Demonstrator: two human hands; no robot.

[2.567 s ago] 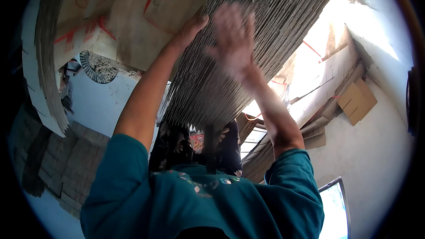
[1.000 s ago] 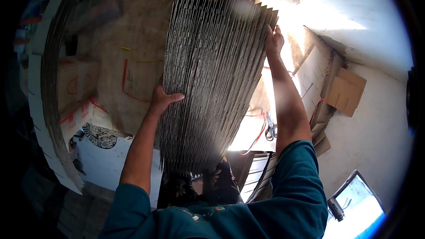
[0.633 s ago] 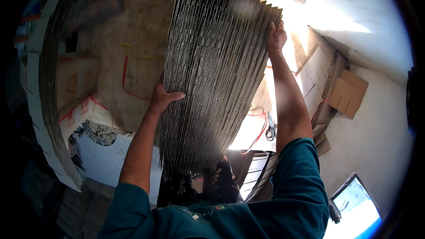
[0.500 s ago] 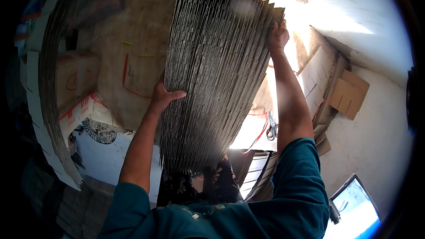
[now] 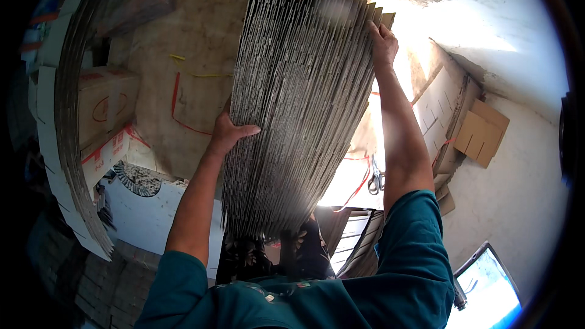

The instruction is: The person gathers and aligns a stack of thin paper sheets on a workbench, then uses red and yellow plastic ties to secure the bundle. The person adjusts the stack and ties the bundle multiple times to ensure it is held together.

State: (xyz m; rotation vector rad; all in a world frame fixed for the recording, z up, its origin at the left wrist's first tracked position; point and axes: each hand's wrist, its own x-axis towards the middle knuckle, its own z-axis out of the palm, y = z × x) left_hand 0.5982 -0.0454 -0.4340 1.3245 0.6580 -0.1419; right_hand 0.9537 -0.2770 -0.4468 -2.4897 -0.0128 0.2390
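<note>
I hold a thick stack of flat corrugated cardboard sheets (image 5: pixel 298 103) edge-on in front of me. It stands on its lower edge by my lap. My left hand (image 5: pixel 230 132) presses flat against the stack's left side, about halfway up. My right hand (image 5: pixel 382 39) grips the far upper right corner of the stack, arm stretched out. Both arms wear teal sleeves.
A second curved stack of cardboard sheets (image 5: pixel 67 122) stands at the left. Brown cardboard with red markings (image 5: pixel 177 91) lies behind the held stack. Scissors (image 5: pixel 376 180) and red string lie at the right, near folded cardboard pieces (image 5: pixel 481 131) against a white wall.
The stack was raised overhead earlier; it has since come down in front of me. Over the last second it tilted slightly right and my right hand slid along its top corner.
</note>
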